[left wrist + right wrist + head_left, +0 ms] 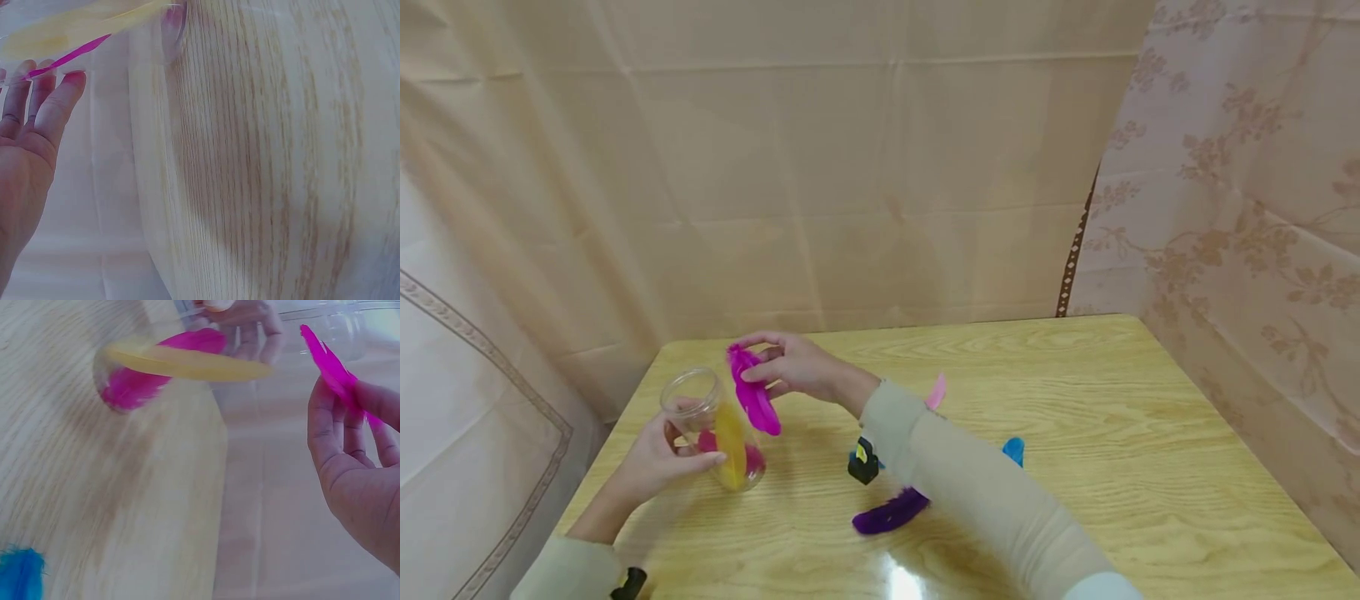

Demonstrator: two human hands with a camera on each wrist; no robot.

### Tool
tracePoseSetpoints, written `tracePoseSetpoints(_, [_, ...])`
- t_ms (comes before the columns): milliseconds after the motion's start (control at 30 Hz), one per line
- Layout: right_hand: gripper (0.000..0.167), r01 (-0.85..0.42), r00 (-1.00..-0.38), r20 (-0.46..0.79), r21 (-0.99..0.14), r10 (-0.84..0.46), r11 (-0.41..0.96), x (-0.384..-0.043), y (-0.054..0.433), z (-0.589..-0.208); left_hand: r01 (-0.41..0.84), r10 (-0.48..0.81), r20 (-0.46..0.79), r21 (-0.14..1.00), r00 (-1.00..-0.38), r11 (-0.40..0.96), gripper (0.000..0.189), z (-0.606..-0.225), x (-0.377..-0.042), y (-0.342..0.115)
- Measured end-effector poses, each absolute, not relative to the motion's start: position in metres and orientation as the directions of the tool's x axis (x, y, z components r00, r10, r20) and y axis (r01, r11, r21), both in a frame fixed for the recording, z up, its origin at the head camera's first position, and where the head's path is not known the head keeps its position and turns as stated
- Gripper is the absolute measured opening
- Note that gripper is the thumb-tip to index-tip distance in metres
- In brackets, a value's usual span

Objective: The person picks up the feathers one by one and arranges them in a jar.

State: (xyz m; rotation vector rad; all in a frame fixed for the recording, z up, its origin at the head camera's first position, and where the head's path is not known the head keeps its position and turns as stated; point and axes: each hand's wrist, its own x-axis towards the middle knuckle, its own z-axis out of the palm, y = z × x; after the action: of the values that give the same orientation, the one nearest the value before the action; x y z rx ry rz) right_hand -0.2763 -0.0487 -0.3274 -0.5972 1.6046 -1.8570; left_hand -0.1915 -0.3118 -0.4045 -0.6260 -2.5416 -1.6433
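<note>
On the left of the table my left hand grips a clear jar, tilted, with its mouth uncovered. Through its wall show a yellow feather and magenta feather material. Just to the right of the jar's upper part, my right hand pinches a magenta feather between thumb and fingers. That feather hangs beside the jar, outside it. The left wrist view has only part of the left hand, with its fingers against the jar.
A dark purple feather lies on the wooden table below the right forearm. Partly hidden by that sleeve are a pink feather and a blue feather. Another blue feather shows in the right wrist view. Curtains hang behind.
</note>
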Motion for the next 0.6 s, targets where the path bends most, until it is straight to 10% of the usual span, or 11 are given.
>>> tracePoseSetpoints(600, [0.033,0.115,-0.771,-0.018,-0.987,-0.637,-0.111,-0.278,-0.055,-0.305,0.365,0.307,0.265,0.866,-0.914,0.341,0.065,-0.408,-0.193,-0.313])
